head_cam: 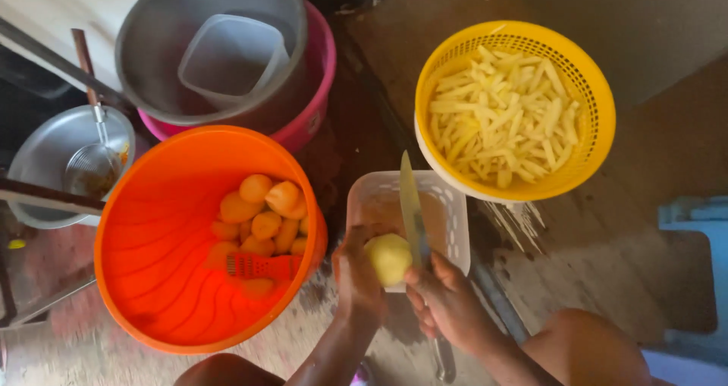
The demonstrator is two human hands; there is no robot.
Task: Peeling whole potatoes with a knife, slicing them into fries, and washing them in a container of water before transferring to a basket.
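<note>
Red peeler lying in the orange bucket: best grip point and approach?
Grip the red peeler by its solid right end, coming straight down through the orange bucket's open top. It lies flat and crosswise below the peeled potatoes; high walls likely block any sideways reach.

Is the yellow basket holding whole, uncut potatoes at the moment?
No, the yellow basket holds pale potato strips, while the whole potatoes sit in the orange tub.

Ground level, rough stained concrete floor (607, 265).

I note sun patches beside the floor's dark drain channel (364, 120); right of that channel a pale blue stool (694, 227); left of it, a dim metal rack (45, 196).
</note>
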